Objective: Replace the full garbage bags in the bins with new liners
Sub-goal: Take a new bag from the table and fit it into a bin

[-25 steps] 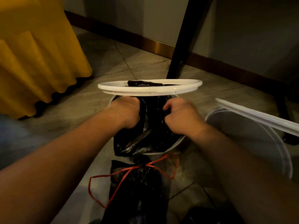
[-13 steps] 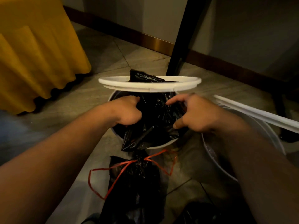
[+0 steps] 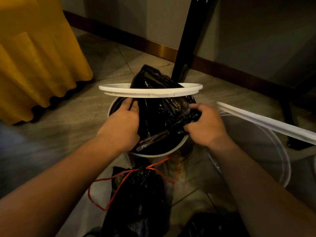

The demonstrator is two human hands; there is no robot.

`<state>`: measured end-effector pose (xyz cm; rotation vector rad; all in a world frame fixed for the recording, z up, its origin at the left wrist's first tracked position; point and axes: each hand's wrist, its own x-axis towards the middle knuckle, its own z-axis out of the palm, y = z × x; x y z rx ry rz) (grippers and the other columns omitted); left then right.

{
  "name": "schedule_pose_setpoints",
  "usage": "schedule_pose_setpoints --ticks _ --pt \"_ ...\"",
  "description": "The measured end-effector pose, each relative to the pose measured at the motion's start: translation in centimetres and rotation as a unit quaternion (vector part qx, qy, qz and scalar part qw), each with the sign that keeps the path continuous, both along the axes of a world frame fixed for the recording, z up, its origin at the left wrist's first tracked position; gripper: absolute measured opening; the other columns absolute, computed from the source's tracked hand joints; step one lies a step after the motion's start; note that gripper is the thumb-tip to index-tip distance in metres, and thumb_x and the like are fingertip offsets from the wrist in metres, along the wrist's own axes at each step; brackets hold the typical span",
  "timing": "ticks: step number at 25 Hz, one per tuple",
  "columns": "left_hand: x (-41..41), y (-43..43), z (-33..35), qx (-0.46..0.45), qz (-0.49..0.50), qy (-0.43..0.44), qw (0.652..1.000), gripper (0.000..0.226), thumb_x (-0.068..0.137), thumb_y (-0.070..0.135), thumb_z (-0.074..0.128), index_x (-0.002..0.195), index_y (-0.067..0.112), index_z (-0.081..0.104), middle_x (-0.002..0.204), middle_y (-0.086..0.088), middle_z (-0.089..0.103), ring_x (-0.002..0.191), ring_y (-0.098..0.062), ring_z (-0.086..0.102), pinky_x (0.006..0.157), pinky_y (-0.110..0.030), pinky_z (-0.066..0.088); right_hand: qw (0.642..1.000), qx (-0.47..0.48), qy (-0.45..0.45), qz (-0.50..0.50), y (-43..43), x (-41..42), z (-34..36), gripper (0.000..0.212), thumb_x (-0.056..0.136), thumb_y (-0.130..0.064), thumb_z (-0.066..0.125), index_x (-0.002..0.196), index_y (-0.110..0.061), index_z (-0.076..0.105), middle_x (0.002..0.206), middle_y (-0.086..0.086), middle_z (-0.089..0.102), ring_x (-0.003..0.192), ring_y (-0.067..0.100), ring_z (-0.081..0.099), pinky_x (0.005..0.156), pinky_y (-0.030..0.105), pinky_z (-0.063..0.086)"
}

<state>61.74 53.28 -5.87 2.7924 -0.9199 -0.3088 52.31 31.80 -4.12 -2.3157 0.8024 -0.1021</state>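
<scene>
Liner (image 3: 162, 108): black, bunched inside the white bin (image 3: 153, 153). Long axis is roughly upright, with the peak poking up through the raised ring (image 3: 150, 92).
Left hand (image 3: 123, 124): fingers curled round liner film at the bin's left rim.
Right hand (image 3: 207, 125): pinches a fold at the right rim.
Grip purpose: probably to spread the mouth outward; opposite holds keep the pull even.
Ring: stands clear above the rim, likely so film can pass beneath.
Full bag (image 3: 138, 190): tied, on the floor at the bin's near edge, neck toward the bin.
</scene>
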Motion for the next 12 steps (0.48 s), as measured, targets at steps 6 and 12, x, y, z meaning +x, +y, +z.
schedule_pose_setpoints --ticks 6,12 --pt "-1.5 2.4 0.2 -0.119 0.057 -0.022 0.991 0.066 0.082 0.008 0.069 0.146 0.014 0.057 0.148 -0.017 0.052 0.139 -0.03 0.046 0.111 -0.033 0.041 0.985 0.083 -0.101 -0.115 1.1 -2.3 -1.6 0.028 0.076 -0.016 0.088 0.087 -0.03 0.067 0.099 -0.002 0.074 0.092 0.018 0.071 0.091 0.042 0.06" --pt "-2.2 7.0 -0.2 -0.214 0.181 0.052 0.959 0.057 0.081 0.034 0.082 0.135 0.03 0.067 0.121 0.002 0.066 0.089 -0.014 0.07 0.083 -0.031 0.054 0.987 0.085 -0.065 -0.116 0.4 -3.6 -1.5 0.038 0.086 -0.014 0.082 0.123 -0.02 0.074 0.084 -0.005 0.072 0.08 0.011 0.076 0.088 0.038 0.063"
